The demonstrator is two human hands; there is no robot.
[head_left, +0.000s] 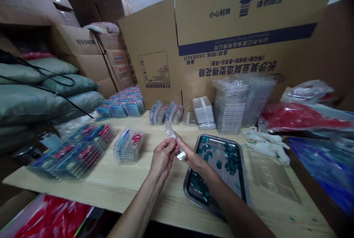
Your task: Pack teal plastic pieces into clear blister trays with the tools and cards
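Note:
Above the middle of the wooden table, my left hand (163, 154) and my right hand (189, 155) meet around a thin piece of clear plastic (170, 132). Fingers of both hands are closed on it. One end points away from me, and the other shows shiny beside my right palm. Its full shape is hidden by the fingers. Under my right forearm lies a metal tray (242, 157) with teal, jelly-like chunks (231, 160) scattered in it. To the left of my hands stands a stack of filled clear packs (128, 146) with red pieces inside.
More packed stacks (83, 153) stand at the left, others (121, 101) behind. Clear empty trays (231, 109) are piled at the back against a large cardboard box (221, 46). White gloves (267, 144), a clear lid (272, 173) and a blue-lined box (326, 171) are at right.

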